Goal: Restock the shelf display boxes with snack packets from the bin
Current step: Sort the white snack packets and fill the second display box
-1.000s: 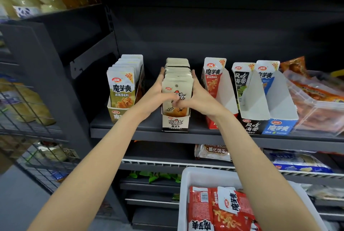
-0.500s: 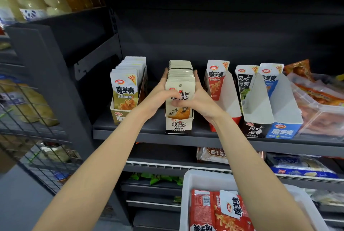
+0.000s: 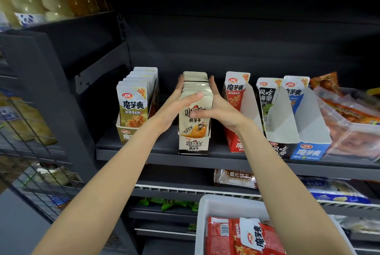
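Not much changed in the last second: both hands, left hand (image 3: 174, 109) and right hand (image 3: 218, 109), still clamped flat-fingered around the cream packets (image 3: 196, 98) in the middle display box (image 3: 193, 143) on the shelf (image 3: 226, 162), squaring them up, red packets (image 3: 242, 236) waiting in the bin (image 3: 222, 205).

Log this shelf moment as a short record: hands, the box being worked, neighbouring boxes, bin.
left hand: left hand presses the left side of the cream packets, thumb across the front packet
right hand: right hand presses the right side of the same stack, thumb on the front
worked box: cream display box, packed full, on the dark shelf
left neighbour: olive display box, well filled
right neighbours: red display box, black display box and blue display box, each showing one packet at the back
bin: white bin below, holding red packets
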